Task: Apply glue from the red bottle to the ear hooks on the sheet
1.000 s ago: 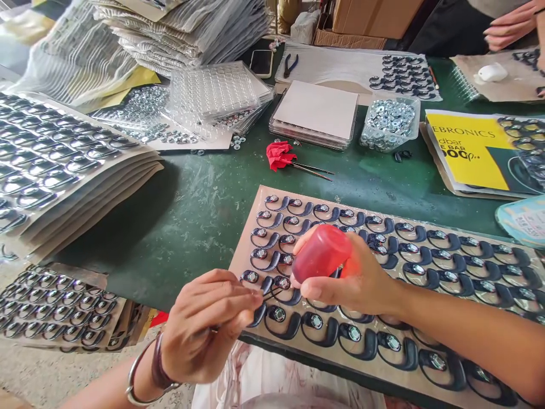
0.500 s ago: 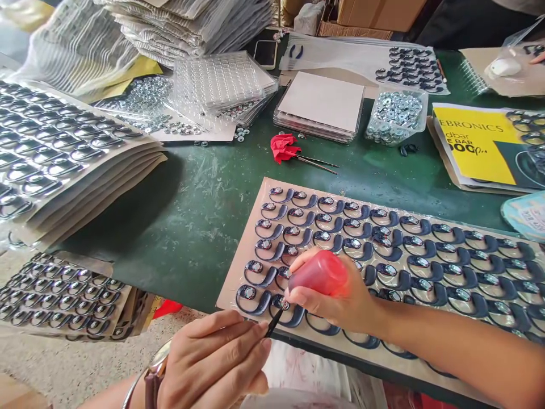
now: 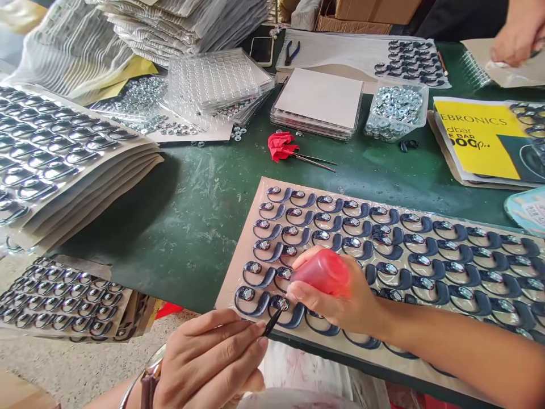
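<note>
Left hand pinched on black tweezers, tip at an ear-hook piece in the cardboard sheet's near-left corner | right hand wrapped round red squeeze bottle just above it, nozzle hidden | I'd say: steady tip, sparing squeeze.

Bottle tip hidden; tray cut off R.

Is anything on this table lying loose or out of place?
Yes: a few metal rings lie scattered on the green table beside the clear trays, and one dark ear hook sits alone by the tub of rings, apart from the rest.
</note>
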Available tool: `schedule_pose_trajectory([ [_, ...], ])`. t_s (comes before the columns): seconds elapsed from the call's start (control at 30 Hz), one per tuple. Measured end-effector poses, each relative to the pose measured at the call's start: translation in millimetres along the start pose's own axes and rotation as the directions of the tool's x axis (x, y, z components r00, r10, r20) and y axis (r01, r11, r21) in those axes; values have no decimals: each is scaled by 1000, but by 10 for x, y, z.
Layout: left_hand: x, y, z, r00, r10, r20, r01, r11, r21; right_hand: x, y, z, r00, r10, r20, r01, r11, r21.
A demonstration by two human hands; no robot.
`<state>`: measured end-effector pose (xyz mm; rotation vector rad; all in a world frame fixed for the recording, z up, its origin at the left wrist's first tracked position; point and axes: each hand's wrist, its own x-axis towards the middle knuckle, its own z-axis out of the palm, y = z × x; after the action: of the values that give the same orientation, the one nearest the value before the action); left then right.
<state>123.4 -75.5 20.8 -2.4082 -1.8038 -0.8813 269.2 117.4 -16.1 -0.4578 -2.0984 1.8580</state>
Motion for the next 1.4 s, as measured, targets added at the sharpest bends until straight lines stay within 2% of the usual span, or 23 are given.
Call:
schedule_pose_trajectory([
  [0.2,-131,-2,14,997,17,70,-16,1000,-10,-7,-19,-8,1000,1,-20,-1,1000,19],
  [0.33,-175,-5,13,998,14,67,-13,1000,-19,-12,-20,-4,1000,7,-25,-7,1000,7],
  [0.5,-96,-14,-1,998,-9,57,11,999,-37,-18,7,-6,1000,13,-3,-13,1000,-15],
  [0.73,56,-24,0,999,-35,-29,33,997,-74,-45,10,-17,995,73,72,-75,997,29],
  [1.03,99,-74,56,972,-222,-84,193,946,-262,-52,1,-18,989,109,105,-116,991,66],
  [1.2,54,-110,115,928,-343,-146,280,899,-337,-38,-28,-9,991,61,116,-70,994,79],
  [1.4,42,-133,130,900,-405,-161,325,870,-372,-42,0,-3,996,-11,84,6,998,56],
])
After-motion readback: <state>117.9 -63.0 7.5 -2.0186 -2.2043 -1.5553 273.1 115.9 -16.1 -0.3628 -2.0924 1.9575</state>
